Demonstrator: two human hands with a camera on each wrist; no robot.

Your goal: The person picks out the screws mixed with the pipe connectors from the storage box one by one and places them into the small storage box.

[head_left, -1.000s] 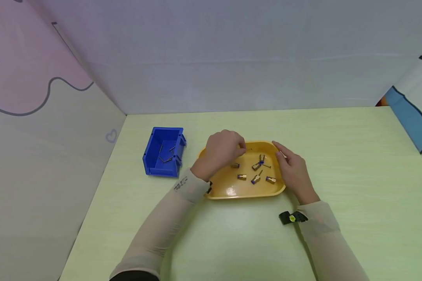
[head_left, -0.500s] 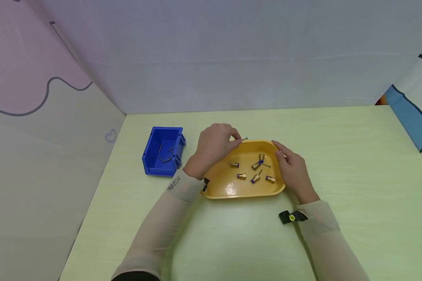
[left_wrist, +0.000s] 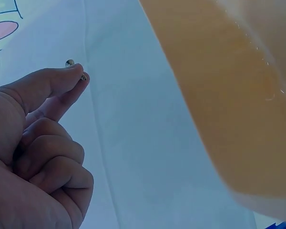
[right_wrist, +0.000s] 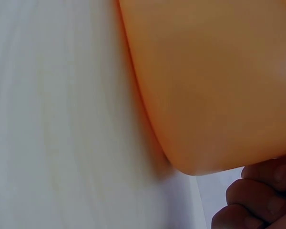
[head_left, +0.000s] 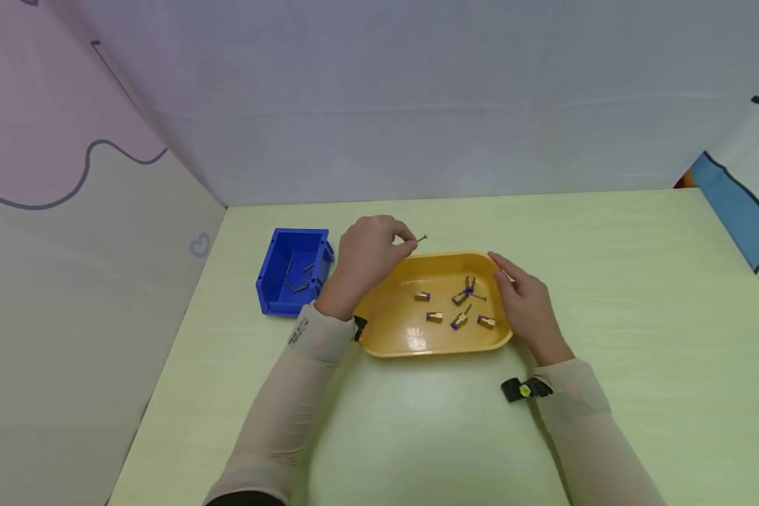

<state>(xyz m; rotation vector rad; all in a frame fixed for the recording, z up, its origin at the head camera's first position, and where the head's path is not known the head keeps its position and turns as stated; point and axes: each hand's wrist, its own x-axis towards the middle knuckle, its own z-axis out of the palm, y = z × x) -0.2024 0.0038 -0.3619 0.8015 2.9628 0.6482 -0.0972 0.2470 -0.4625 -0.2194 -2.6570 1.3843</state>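
Note:
A small screw (head_left: 422, 238) is pinched between the thumb and forefinger of my left hand (head_left: 370, 253), above the far rim of the yellow tray (head_left: 405, 337). In the left wrist view the screw's round head (left_wrist: 70, 62) pokes out past the thumb, and the other fingers are folded into the palm. My right hand (head_left: 534, 313) grips the tray's right rim; its curled fingers (right_wrist: 257, 191) show at the tray's edge in the right wrist view. Inside the tray lie several brass fittings with blue ends, such as one fitting (head_left: 435, 318), and another screw (head_left: 478, 297) among them.
Left of the tray stands a blue bin (head_left: 291, 306) with several screws (head_left: 301, 287) on its floor. Both rest on a pale green table (head_left: 620, 281), with a grey-white wall panel (head_left: 417, 140) along its back edge.
My left hand has risen out of the tray with the screw and moved left and away, past the far rim. The right hand has stayed on the tray.

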